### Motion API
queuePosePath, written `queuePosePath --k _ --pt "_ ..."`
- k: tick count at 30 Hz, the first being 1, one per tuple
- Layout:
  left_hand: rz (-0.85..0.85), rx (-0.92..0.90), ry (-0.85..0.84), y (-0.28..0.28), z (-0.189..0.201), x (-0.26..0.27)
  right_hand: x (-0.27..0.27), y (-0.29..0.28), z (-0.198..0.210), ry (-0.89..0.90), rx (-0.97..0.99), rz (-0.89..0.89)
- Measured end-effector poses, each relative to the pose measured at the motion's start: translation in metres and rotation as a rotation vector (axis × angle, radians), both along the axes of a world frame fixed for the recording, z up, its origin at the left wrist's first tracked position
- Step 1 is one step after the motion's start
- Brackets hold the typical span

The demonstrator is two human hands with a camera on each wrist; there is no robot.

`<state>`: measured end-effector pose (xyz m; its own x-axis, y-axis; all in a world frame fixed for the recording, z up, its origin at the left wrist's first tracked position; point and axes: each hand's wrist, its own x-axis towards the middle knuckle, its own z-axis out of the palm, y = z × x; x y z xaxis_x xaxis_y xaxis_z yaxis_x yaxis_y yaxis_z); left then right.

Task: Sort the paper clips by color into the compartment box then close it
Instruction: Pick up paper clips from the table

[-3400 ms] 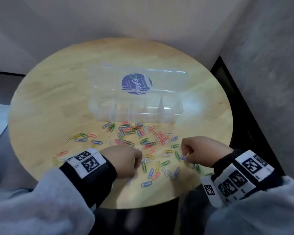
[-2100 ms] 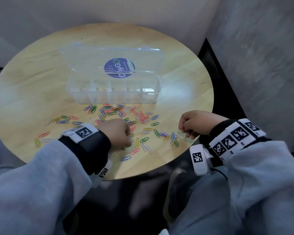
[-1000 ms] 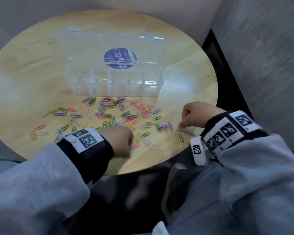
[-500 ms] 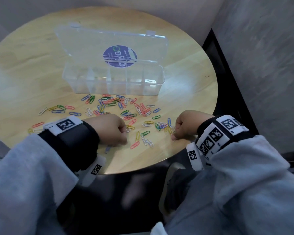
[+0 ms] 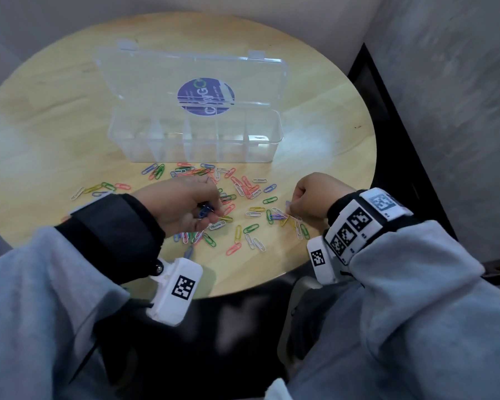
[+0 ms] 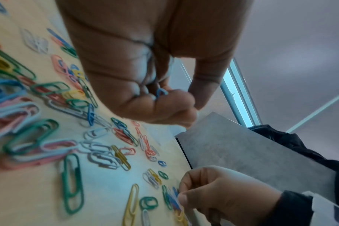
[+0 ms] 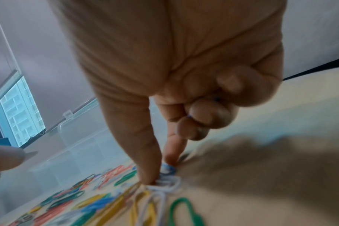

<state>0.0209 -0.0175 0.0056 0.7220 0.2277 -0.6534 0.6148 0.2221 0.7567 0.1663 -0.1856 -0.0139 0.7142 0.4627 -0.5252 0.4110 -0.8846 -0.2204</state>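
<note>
The clear compartment box [image 5: 195, 145] stands open on the round wooden table [image 5: 55, 125], its lid [image 5: 156, 79] tilted back with a purple sticker on it. Colored paper clips [image 5: 244, 187] lie scattered in front of the box. My left hand [image 5: 211, 217] hovers over the clips, its fingers curled around several blue paper clips [image 6: 161, 92]. My right hand [image 5: 289, 208] is lower, near the table's right edge. Its thumb and index finger pinch a blue clip [image 7: 167, 168] on the wood, while its other curled fingers hold more blue clips [image 7: 216, 99].
A small silver clip [image 5: 257, 138] lies in the box's rightmost compartment; the other compartments look bare. A few clips [image 5: 104, 187] lie apart at the left. The table's front edge is close under both wrists. A grey wall and dark gap [image 5: 401, 145] flank the right.
My left hand has lifted off the table and rolled over, showing blue clips in its fingers. My right hand stayed at the clip cluster near the right edge, still pinching there.
</note>
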Motion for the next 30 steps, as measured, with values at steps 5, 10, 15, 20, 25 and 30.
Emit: queuePosePath --k 5,10,15,20,25,30 --pt "0.044 0.073 -0.004 -0.005 0.005 0.001 -0.002 0.004 -0.004 0.03 0.004 -0.06" --pt "-0.388 0.76 0.187 0.002 0.0 -0.008 0.0 0.003 0.0 0.057 0.044 -0.085" --pt "-0.7 1.098 0.437 0.003 0.001 -0.019 0.003 -0.005 0.014 0.082 0.063 -0.09" --pt "-0.752 1.086 0.484 -0.001 -0.012 -0.026 0.005 -0.008 0.017 0.178 0.197 -0.076" --pt "-0.753 1.08 0.44 0.001 -0.016 -0.025 0.006 -0.001 0.011 0.411 0.391 -0.14" --pt "-0.737 1.068 0.415 0.004 -0.016 -0.022 0.0 0.005 0.011 0.52 0.366 -0.158"
